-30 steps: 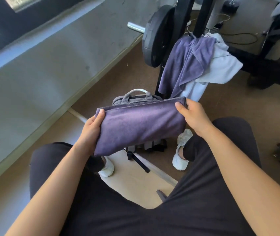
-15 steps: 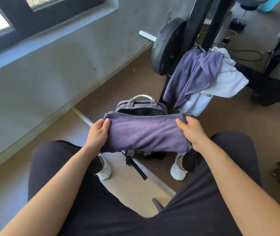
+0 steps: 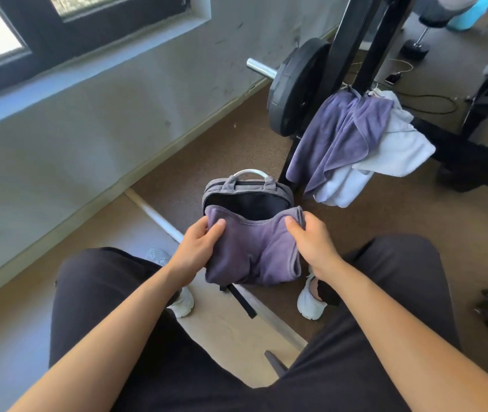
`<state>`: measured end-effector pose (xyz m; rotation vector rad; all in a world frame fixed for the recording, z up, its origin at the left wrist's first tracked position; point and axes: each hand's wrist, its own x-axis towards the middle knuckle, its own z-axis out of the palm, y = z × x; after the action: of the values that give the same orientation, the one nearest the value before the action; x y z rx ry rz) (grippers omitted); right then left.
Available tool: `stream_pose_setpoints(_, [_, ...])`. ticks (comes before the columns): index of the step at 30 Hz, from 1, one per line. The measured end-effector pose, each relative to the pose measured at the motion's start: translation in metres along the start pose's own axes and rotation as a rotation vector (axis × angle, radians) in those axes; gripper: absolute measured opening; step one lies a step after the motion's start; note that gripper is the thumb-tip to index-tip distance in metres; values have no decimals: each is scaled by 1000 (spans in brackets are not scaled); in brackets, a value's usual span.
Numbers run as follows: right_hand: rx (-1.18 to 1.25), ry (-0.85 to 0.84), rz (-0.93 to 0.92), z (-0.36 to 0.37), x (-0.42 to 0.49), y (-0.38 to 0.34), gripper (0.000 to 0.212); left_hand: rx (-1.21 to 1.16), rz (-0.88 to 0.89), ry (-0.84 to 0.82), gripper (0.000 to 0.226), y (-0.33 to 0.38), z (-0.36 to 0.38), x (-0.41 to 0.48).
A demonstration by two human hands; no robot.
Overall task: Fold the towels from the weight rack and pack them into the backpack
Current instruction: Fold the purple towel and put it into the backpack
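At frame centre both hands, left hand [image 3: 196,248] and right hand [image 3: 311,243], pinch one folded purple towel [image 3: 251,251] over the open backpack [image 3: 247,193], not yet packed, while a purple towel [image 3: 338,138] and a white towel [image 3: 391,153] remain unfolded on the weight rack [image 3: 352,34].

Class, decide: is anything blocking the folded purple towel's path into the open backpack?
Nothing visible does. The backpack gapes open directly behind the folded purple towel. The left hand and right hand grip the towel's sides, clear of the opening.
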<state>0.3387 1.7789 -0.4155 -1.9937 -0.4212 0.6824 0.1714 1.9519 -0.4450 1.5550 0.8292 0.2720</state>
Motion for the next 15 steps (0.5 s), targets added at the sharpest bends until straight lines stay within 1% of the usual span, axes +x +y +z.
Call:
stream_pose_setpoints(2, [55, -64, -5, 13, -6, -3, 22, 18, 29, -68, 46, 3, 10, -6])
stream_pose_setpoints(5, [119, -163, -23, 30, -13, -4, 19, 16, 56, -161, 37, 5, 20, -12])
stream_pose_setpoints(8, [204, -274, -2, 43, -18, -2, 20, -34, 25, -251, 25, 11, 22, -19])
stream_pose_setpoints(11, [287, -385, 47, 42, -20, -3, 39, -173, -62, -336, 24, 23, 17, -24])
stream_pose_setpoints(13, [270, -433, 51, 38, -21, -4, 55, -249, -89, -391, 26, 29, 13, -26])
stream_pose_setpoints(15, [209, -437, 28, 38, -22, -4, 59, -253, -104, -431, 33, 31, 12, -27])
